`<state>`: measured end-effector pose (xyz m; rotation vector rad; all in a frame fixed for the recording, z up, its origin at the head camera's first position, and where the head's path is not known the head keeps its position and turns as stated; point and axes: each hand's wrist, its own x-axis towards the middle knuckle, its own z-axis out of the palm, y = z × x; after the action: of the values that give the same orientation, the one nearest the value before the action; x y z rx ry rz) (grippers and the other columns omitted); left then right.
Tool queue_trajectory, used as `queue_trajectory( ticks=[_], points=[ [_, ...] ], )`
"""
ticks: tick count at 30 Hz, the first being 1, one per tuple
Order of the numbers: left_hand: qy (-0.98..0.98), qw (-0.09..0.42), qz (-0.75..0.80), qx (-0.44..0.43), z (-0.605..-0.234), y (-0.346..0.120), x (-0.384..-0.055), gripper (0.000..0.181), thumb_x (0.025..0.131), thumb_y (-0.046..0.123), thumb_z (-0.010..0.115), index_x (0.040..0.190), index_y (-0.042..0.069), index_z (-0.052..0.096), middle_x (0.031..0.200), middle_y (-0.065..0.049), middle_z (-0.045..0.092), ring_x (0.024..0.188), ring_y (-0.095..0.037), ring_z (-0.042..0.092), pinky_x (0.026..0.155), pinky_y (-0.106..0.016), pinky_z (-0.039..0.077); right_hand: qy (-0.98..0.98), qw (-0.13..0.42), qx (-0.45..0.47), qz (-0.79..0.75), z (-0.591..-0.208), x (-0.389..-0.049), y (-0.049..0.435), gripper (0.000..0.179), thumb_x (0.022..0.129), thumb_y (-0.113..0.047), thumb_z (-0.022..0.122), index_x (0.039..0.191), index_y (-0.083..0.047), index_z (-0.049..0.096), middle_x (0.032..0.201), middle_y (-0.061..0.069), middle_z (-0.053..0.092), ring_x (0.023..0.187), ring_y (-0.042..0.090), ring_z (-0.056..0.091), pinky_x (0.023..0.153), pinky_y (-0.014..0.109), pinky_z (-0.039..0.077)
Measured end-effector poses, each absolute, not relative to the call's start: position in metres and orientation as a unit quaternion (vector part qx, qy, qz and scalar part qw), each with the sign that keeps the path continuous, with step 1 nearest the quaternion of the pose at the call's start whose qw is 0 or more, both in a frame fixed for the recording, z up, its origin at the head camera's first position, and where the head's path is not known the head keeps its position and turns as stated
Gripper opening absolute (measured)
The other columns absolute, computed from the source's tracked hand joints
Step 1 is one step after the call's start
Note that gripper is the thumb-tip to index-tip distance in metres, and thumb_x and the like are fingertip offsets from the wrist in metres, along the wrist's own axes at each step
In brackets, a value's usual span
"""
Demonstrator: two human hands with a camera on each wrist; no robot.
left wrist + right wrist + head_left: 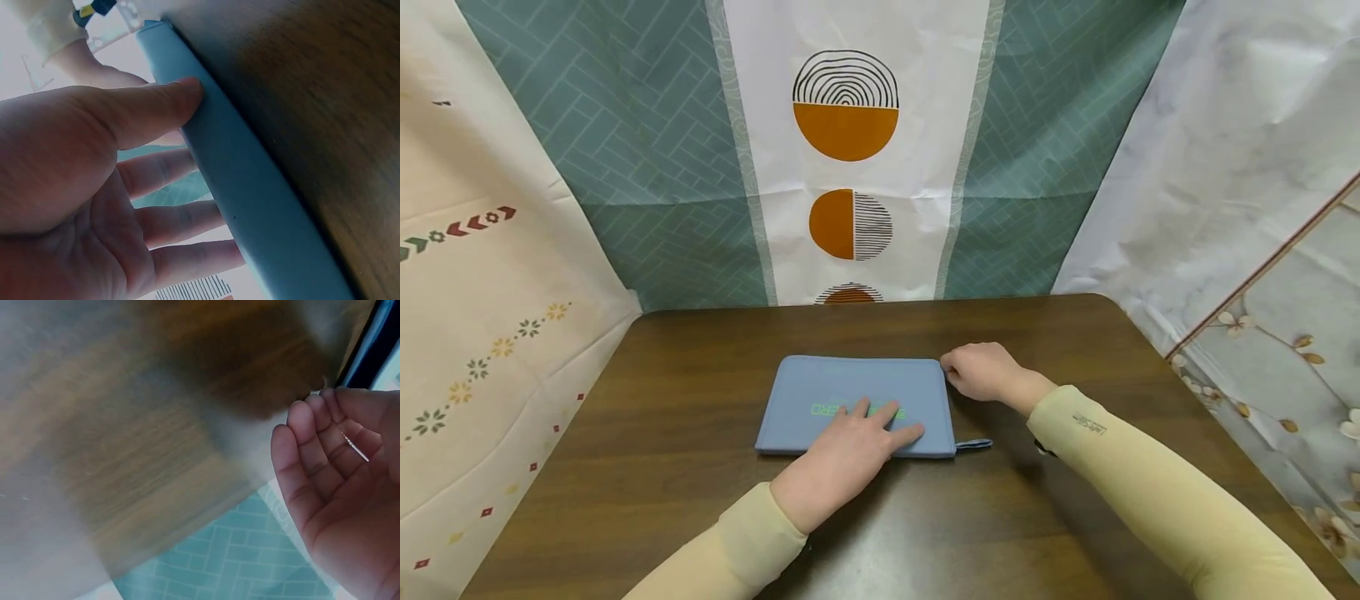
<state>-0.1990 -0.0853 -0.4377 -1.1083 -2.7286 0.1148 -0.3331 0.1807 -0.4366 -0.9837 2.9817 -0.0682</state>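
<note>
A blue zip pouch with green lettering lies flat on the table. My left hand rests on its near part with fingers spread; in the left wrist view the thumb touches the pouch's side edge. At the far right corner, my right hand has its fingers curled. The right wrist view shows its thumb and index finger pinching at the pouch's dark zipper edge; the small part between the fingertips is hidden. A blue wrist strap sticks out from the near right corner.
The brown wooden table reflects light at its near side. Behind it hangs a green and white patterned cloth. Patterned cloths also hang along the left and right sides.
</note>
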Motion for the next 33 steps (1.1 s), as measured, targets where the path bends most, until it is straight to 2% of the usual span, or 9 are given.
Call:
queue_trajectory(
  ticks=[7,17,33],
  points=[
    [-0.921,0.1,0.031,-0.376,-0.442,-0.087,-0.2,0.063,0.103,-0.003,0.073,0.154,0.034,0.065,0.15,-0.013,0.064,0.127,-0.049,0.068,0.093,-0.06,0.062,0.943,0.006,-0.33,-0.035,-0.44,-0.313,0.184,0.037,0.103,-0.006,0.067,0.073,-0.021,0.052,0.065,-0.007,0.04,0.06,0.011,0.037,0.056,0.031,0.033],
    [-0.92,0.104,0.025,-0.378,-0.441,-0.087,-0.197,0.056,0.103,0.012,0.08,0.152,0.034,0.067,0.149,-0.013,0.065,0.124,-0.047,0.069,0.091,-0.058,0.063,0.934,0.0,-0.352,-0.059,-0.44,-0.288,0.187,0.041,0.101,-0.002,0.068,0.071,-0.021,0.047,0.065,-0.01,0.034,0.059,0.007,0.032,0.055,0.027,0.027],
    [-0.923,0.096,0.026,-0.371,-0.439,-0.086,-0.196,0.057,0.103,0.015,0.08,0.154,0.035,0.065,0.152,-0.013,0.063,0.128,-0.048,0.068,0.094,-0.059,0.062,0.919,-0.002,-0.384,-0.085,-0.441,-0.255,0.194,0.043,0.097,0.0,0.072,0.071,-0.024,0.048,0.067,-0.014,0.035,0.061,0.004,0.033,0.057,0.026,0.029]
  ],
)
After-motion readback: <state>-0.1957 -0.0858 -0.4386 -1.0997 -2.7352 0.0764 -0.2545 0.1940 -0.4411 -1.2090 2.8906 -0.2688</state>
